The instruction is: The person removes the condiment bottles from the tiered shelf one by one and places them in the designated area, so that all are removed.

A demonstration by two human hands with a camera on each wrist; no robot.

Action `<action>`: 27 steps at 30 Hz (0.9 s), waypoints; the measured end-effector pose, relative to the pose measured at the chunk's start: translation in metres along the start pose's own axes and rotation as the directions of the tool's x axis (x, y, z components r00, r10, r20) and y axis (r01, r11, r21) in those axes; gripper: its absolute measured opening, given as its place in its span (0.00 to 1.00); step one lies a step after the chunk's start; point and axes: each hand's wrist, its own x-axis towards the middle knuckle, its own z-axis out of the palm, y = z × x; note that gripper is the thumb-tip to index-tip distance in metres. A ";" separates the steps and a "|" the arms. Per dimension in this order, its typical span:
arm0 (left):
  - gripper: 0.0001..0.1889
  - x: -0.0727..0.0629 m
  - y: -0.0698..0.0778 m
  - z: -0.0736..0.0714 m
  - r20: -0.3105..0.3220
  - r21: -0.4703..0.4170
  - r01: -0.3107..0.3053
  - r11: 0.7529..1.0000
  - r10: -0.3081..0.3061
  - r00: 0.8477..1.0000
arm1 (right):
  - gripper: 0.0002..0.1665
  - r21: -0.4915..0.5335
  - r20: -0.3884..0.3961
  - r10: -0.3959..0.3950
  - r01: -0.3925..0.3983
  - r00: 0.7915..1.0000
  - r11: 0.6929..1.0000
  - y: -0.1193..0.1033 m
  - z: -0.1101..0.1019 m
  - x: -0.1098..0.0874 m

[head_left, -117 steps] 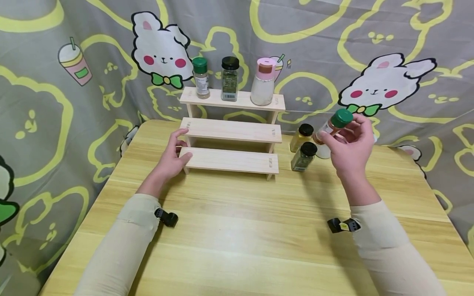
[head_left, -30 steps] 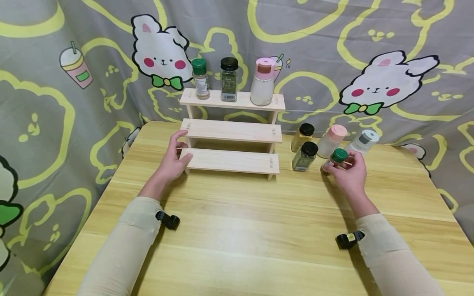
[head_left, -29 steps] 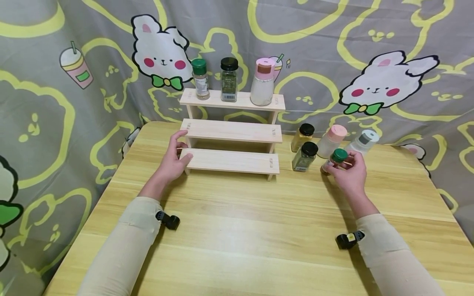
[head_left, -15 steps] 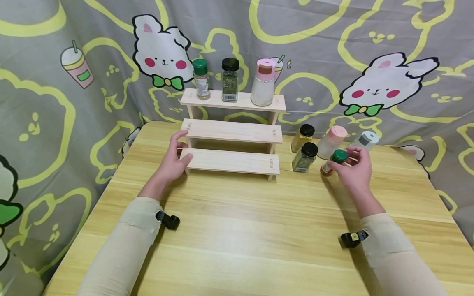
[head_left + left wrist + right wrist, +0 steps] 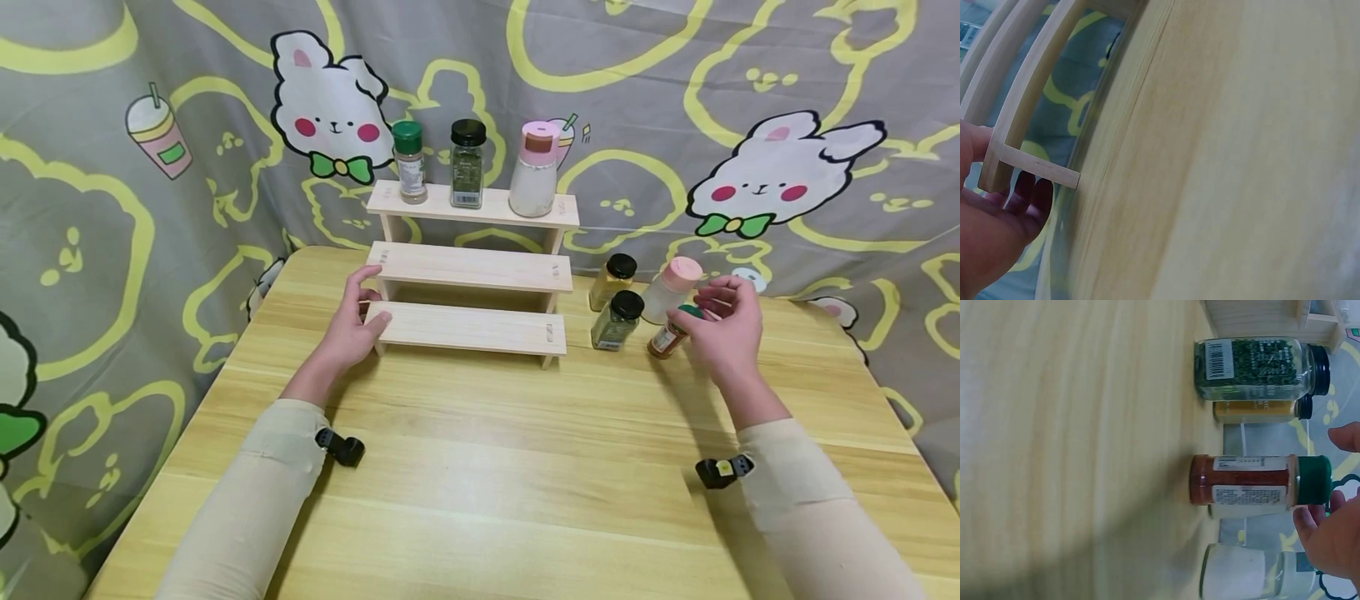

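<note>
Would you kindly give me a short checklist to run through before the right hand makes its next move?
1. Rack steadied: ok; the left hand grips its left end.
2. Red-spice bottle standing upright on the table: ok.
3. Right hand fully off that bottle: cannot tell; the thumb is apart from the green cap, but finger contact is unclear.
4. Top-shelf items upright: ok; green-capped shaker, black-capped jar and pink-lidded shaker all stand.
5. White-and-grey-capped bottle in plain sight from the head camera: not ok; the right hand hides most of it.
</note>
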 end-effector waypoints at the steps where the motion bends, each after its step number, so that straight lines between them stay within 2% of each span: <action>1: 0.34 0.000 0.000 0.000 0.000 -0.002 -0.002 1.000 0.002 1.000 | 0.35 0.001 0.001 -0.004 0.004 1.000 1.000 -0.002 0.001 0.000; 10: 0.34 0.001 -0.001 0.000 0.002 -0.006 0.002 1.000 -0.002 1.000 | 0.36 -0.008 0.008 -0.026 0.026 1.000 1.000 -0.020 0.007 0.004; 27: 0.34 0.002 -0.004 -0.001 0.004 -0.019 -0.012 1.000 0.013 1.000 | 0.36 0.126 0.070 -0.142 0.133 0.987 0.983 -0.057 0.036 0.013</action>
